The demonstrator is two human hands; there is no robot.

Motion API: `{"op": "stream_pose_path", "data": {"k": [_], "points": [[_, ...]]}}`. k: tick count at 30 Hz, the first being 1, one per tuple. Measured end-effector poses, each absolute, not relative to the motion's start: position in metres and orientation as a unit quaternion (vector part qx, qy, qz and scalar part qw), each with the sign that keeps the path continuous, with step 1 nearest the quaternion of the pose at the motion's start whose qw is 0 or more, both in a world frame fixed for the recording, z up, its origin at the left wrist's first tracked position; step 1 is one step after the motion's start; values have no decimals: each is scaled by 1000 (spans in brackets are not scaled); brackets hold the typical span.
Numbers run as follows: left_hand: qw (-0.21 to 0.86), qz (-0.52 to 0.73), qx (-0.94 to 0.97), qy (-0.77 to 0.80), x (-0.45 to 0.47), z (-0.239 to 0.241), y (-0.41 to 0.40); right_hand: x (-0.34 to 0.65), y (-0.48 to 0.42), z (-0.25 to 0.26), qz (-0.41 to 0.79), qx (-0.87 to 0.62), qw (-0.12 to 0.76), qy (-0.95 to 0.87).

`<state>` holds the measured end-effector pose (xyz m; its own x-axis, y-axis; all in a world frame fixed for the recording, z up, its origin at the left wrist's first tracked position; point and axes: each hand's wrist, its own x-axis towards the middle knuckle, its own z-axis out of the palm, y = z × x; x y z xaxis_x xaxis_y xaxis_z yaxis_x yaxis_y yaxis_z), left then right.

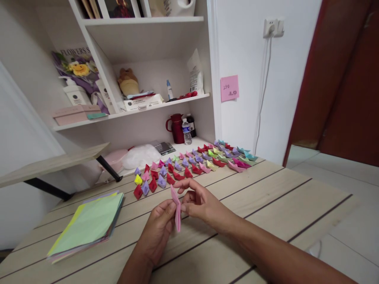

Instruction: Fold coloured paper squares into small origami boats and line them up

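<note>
Pink folded paper [178, 212] in the left hand [158, 224], narrow grip partly hidden; right hand [199, 200] beside it, grip unclear.

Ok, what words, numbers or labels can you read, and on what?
"FLOWERS S" (then cut off): bouquet.
"250": pink note; handwriting below unclear.
Too small or blurred: labels on pump bottle, white bottle beside it, white box, white pouch, upper white container, water bottle, dark bottle.
None visible on the folded pink paper.

Folded paper [178, 215] pink; paper boats [188, 173] red, lilac, pink, yellow, green, teal; tabletop [251, 195] beige, dark stripes.
</note>
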<state>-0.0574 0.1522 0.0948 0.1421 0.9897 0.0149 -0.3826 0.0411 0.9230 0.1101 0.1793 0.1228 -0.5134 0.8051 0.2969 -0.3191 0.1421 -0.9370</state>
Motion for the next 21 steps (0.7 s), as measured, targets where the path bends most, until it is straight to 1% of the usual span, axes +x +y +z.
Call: {"op": "stream_pose_path", "data": {"k": [3, 21], "points": [[618, 548, 426, 369, -57, 96, 151, 111, 180, 122, 609, -212, 463, -608], [635, 555, 414, 343, -57, 97, 152, 112, 179, 123, 643, -168, 436, -607]]}}
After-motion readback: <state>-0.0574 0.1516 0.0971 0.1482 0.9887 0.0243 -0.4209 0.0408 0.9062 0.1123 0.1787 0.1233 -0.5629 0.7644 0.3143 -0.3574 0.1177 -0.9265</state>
